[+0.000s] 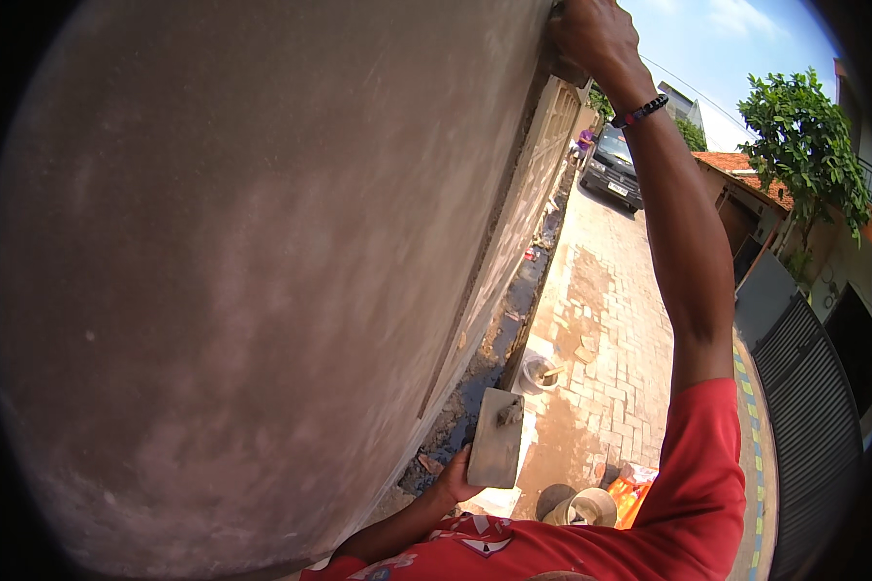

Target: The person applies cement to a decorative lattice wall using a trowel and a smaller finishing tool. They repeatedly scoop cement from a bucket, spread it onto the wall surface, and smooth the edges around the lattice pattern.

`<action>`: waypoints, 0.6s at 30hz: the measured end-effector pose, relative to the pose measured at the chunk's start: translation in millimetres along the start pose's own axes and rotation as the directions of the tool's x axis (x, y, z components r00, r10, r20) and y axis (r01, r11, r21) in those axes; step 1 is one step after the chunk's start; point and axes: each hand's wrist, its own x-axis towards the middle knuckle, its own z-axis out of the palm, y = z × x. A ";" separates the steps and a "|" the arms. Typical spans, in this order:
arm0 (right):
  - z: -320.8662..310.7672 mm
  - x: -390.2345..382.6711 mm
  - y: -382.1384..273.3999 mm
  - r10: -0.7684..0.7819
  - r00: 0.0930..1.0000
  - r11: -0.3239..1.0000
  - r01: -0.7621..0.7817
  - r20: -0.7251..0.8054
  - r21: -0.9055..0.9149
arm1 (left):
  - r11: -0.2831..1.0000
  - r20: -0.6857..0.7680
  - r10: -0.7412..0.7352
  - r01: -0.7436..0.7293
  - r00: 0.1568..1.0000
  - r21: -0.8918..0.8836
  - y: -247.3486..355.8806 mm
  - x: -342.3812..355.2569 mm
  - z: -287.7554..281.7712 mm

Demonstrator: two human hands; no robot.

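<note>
At the top of the head view, my right hand (599,41) is closed around a dark tool, mostly hidden by the fingers, against the upper edge of the grey plastered wall (252,261). A black beaded bracelet circles that wrist. Low beside the wall, my left hand (455,476) grips a flat grey rectangular board (494,455) with a small lump of mortar (510,413) on it.
A drainage ditch (513,329) runs along the wall beside a paved lane (601,329). Buckets (587,508) (538,376) stand below. Farther off are a dark car (610,169) and a person in purple (584,140). A tree and dark gate line the right.
</note>
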 end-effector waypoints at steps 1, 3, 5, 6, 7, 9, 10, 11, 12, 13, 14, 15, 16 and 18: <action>1.7 0.1 -1.3 0.011 1.000 1.000 -0.010 0.004 -0.007 | 1.000 0.005 0.003 -0.003 1.000 0.001 -0.5 -0.1 -1.0; 2.1 -2.8 -7.3 0.076 0.996 0.997 -0.075 0.055 -0.019 | 1.000 0.026 0.002 -0.003 1.000 0.006 -1.3 -1.3 -1.7; 2.9 -13.8 -18.4 0.180 0.971 0.984 -0.177 0.156 -0.030 | 1.000 0.057 0.006 -0.006 0.998 0.003 -1.8 -4.2 3.2; 7.7 -19.3 -14.9 0.070 0.994 0.996 -0.065 0.087 -0.060 | 1.000 0.047 -0.004 0.005 0.999 -0.013 -3.0 -4.0 1.3; 19.5 -27.0 -9.7 -0.049 0.999 0.995 0.050 0.020 -0.089 | 1.000 0.036 -0.005 0.006 0.999 -0.029 -3.7 -3.5 -3.1; 33.7 -43.7 -3.0 -0.159 0.986 0.980 0.152 -0.046 -0.126 | 0.997 0.055 -0.041 0.045 0.998 -0.065 -5.5 -1.3 -6.2; 40.6 -52.6 -6.6 -0.160 0.986 0.982 0.154 -0.047 -0.106 | 0.994 0.080 -0.051 0.058 0.995 -0.089 -6.5 -1.7 -6.3; 45.2 -61.9 -8.3 -0.157 0.986 0.984 0.151 -0.051 -0.099 | 0.990 0.111 -0.074 0.086 0.991 -0.108 -5.8 0.7 -7.1; 49.1 -73.4 -10.6 -0.150 0.989 0.985 0.149 -0.012 -0.084 | 0.994 0.066 -0.075 0.080 0.995 -0.077 -5.3 3.3 -9.8; 51.1 -85.4 -11.5 -0.144 0.989 0.987 0.146 0.028 -0.071 | 0.996 0.022 -0.077 0.078 0.997 -0.046 -7.4 6.1 -12.5; 56.4 -95.1 -12.4 -0.178 0.981 0.980 0.184 0.077 -0.079 | 0.998 -0.024 -0.069 0.069 0.997 -0.013 -8.1 7.4 -14.4; 56.1 -103.5 -14.3 -0.134 0.968 0.984 0.156 0.211 -0.089 | 0.995 0.018 -0.088 0.089 0.996 -0.053 -11.8 7.4 -16.1; 52.0 -108.7 -12.0 -0.090 0.976 0.993 0.103 0.199 -0.057 | 0.991 0.064 -0.097 0.102 0.993 -0.081 -12.3 6.7 -12.7; 38.5 -101.3 -1.0 -0.047 0.989 0.999 0.047 0.139 0.003 | 0.989 0.100 -0.100 0.109 0.990 -0.096 -9.5 4.2 -5.8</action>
